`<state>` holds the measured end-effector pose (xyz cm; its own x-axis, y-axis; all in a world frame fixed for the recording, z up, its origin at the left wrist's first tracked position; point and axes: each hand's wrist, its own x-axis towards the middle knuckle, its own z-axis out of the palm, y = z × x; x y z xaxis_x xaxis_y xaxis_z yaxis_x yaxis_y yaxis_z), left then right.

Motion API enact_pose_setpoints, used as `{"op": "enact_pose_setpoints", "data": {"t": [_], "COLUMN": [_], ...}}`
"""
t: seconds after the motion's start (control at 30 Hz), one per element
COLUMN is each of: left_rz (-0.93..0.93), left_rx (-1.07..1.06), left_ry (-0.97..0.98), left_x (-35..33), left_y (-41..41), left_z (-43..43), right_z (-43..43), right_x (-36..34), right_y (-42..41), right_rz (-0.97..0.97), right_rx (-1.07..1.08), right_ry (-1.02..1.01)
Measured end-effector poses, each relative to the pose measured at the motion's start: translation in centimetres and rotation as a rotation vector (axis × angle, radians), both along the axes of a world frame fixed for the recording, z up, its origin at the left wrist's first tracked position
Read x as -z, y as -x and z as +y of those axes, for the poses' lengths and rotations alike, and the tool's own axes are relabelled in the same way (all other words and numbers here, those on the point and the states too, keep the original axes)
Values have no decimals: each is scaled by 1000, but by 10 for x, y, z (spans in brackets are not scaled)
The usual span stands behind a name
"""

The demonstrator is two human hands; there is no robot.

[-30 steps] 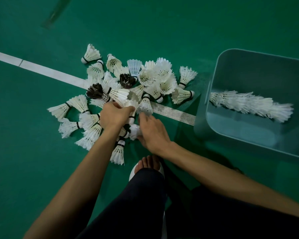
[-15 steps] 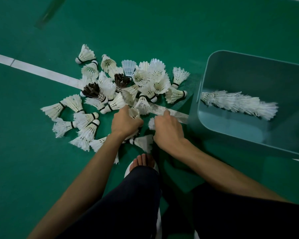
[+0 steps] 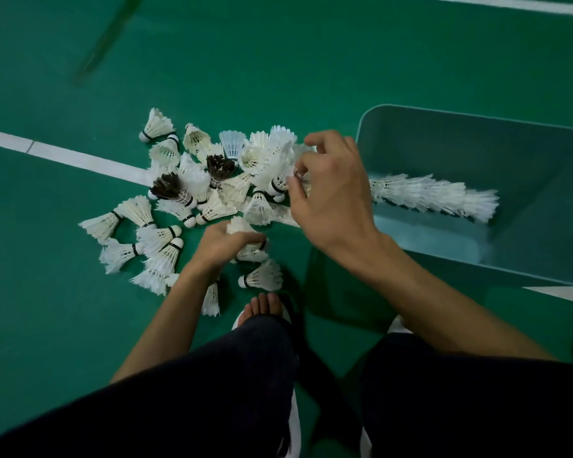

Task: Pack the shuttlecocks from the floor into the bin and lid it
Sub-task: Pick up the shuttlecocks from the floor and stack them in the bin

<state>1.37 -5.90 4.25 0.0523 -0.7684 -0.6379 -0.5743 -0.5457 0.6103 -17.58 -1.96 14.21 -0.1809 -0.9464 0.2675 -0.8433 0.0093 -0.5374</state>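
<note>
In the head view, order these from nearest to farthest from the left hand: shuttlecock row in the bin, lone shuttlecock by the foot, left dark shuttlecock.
From the left hand, gripping shuttlecocks:
1. lone shuttlecock, just right, by the foot.
2. left dark shuttlecock, farther up-left.
3. shuttlecock row, far right, inside the bin.

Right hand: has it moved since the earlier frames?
Yes. The right hand has crossed the white line, away from the person, and now hovers beside the bin.
</note>
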Motion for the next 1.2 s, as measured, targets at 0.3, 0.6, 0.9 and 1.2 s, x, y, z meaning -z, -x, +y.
{"op": "enact_pose_setpoints", "data": {"t": [0.3,0.6,0.9,1.2], "left_rz": [-181,271,640,440], "left_rx": [124,-253,-54,23], "left_ry": [188,584,532,276], "left_x": [18,-72,-136,-83], "left_y": [39,96,215,255], "left_z": [29,7,4,-11], "right_z": [8,17,-7,-29], "right_x": [-5,-17,51,101], "right_y": [47,156,192,179], "right_rz": [-277,-596,-579,-838], "right_rx": [146,462,400,322], "right_ry": [108,-166,-1051,-1230]}}
